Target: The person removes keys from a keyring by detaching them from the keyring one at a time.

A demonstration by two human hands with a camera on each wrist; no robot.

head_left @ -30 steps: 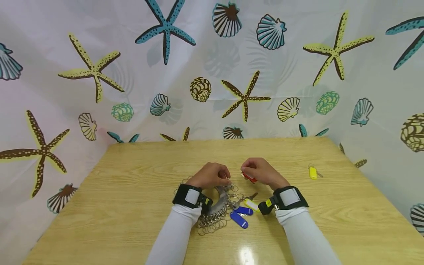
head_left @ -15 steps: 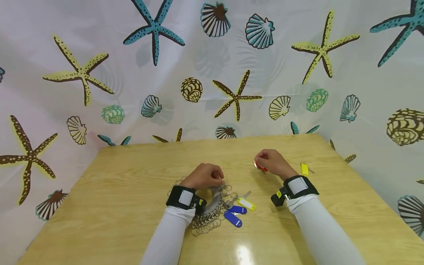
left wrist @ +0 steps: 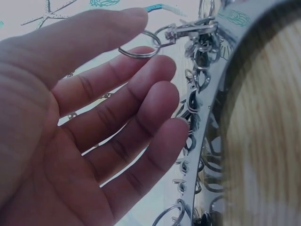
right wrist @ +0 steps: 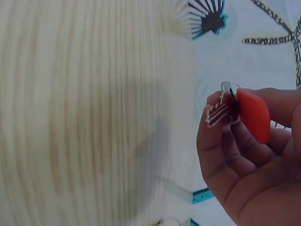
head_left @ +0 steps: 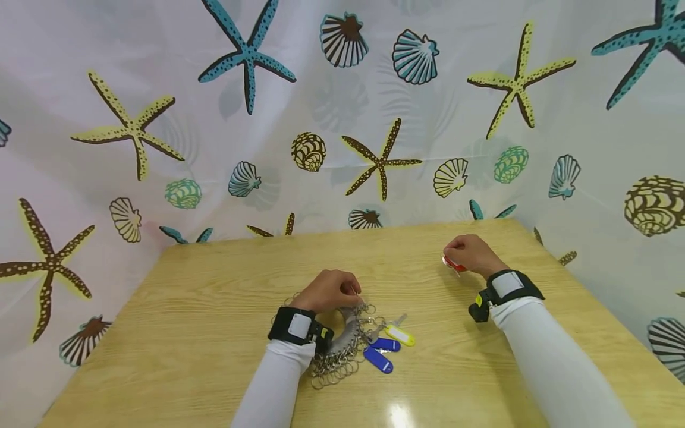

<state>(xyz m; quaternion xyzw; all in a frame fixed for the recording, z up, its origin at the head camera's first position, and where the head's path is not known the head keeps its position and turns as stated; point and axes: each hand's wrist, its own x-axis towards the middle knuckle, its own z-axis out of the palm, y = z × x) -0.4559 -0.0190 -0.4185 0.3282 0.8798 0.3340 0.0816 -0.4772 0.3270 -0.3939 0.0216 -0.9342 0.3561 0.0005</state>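
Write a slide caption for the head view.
Left hand pinching a ring on a curved metal band, right hand holding a red tag, two blue tags and a yellow tag nearby.

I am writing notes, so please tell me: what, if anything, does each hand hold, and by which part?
Left hand: a small metal ring, pinched at its rim. Right hand: a red key tag, by its flat body.

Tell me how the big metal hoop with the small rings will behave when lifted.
The hoop looks like solid metal, so it should stay stiff. Crowded with metal clips and small rings, it may feel rather heavy. Clipped on, the small rings would probably swing.
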